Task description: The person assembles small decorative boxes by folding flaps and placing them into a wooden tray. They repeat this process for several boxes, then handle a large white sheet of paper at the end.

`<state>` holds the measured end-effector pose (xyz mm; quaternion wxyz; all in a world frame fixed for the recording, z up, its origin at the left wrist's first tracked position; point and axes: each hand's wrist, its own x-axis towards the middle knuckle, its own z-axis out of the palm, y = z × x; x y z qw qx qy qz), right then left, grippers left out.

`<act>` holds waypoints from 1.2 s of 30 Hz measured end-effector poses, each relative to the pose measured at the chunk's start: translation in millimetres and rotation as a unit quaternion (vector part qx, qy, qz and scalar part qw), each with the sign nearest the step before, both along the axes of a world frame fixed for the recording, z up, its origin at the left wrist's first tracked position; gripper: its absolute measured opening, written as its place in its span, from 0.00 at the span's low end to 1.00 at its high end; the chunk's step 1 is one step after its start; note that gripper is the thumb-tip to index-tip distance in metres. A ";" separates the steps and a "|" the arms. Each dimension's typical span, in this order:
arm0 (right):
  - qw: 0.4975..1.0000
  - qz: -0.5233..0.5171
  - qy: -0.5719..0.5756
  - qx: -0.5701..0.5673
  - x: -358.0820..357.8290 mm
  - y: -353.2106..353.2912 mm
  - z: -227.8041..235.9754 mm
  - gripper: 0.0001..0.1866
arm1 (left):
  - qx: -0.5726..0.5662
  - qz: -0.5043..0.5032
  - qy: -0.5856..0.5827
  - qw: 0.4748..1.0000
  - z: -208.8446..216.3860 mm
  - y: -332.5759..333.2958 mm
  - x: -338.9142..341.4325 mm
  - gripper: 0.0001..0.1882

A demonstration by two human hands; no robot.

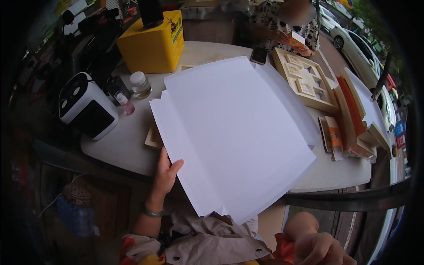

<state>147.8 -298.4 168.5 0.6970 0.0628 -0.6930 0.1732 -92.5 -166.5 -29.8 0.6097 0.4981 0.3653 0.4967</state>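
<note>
A large white creased card sheet (pixel 238 137), with notched corners and fold lines, spreads over the middle of the table and tilts toward me. My left hand (pixel 167 174) is closed on its left edge, thumb on top and fingers behind. At the lower right, away from the sheet, my right hand (pixel 320 248) hangs close to my body with its fingers curled. Whatever is in those fingers, if anything, is hidden. Beneath the sheet's left edge a corner of a light wooden piece (pixel 153 136) shows.
Across the white table (pixel 128 150), a person (pixel 282 26) holds a small orange box (pixel 297 39). A compartmented wooden tray (pixel 304 79) and orange-and-wood box parts (pixel 353 115) lie right. A yellow box (pixel 152 42), glass jar (pixel 140 84), pink bottle (pixel 125 104) and white-black device (pixel 88 106) stand left.
</note>
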 end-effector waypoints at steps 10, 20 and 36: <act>0.940 -0.307 0.046 -0.143 31.3 -5.5 -54.1 0.17 | -0.017 0.012 -0.005 1.000 3.6 -3.1 -4.0 0.27; 0.648 -0.095 0.250 -0.713 56.0 -55.8 -191.8 0.22 | 0.000 -0.022 -0.025 0.999 -6.8 -9.2 2.3 0.24; 0.612 -0.373 0.227 -0.659 157.3 -120.1 -168.5 0.32 | 0.244 0.081 0.524 0.812 16.7 42.0 -66.0 0.28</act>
